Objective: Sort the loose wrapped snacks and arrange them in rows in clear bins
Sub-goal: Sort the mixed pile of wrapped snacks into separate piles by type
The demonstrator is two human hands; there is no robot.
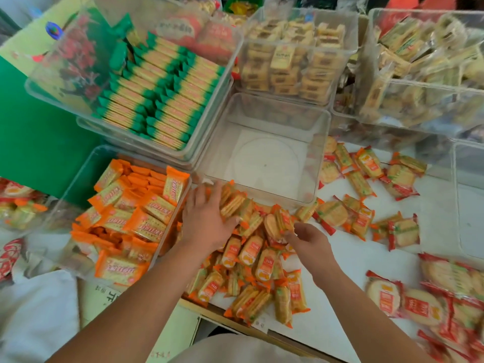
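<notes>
Reaching over the heap of loose orange-wrapped snacks [251, 260] at the middle of the white surface [442, 216], I have both hands down among the packets. My left hand [207, 218] lies palm down with the fingers curled around a small stack of square crackers [231, 205], so that grip is closed on them, just at the near rim of the empty clear bin [264, 150] at twelve o'clock from my hands. My right hand [310, 241] sits at three o'clock from the left one, its fingertips pinching a round cracker packet [275, 226] that stands on edge against the pile.

At nine o'clock from my left hand stands a clear bin of orange packets [131, 221], jumbled rather than neatly rowed. At eleven o'clock a bin holds green-edged packets [162, 93] in tidy rows. At one o'clock a bin of pale tan biscuits [290, 61] is stacked in columns. More loose packets [366, 184] scatter at two o'clock, and red-wrapped round crackers [419, 302] lie at four o'clock, blurred.
</notes>
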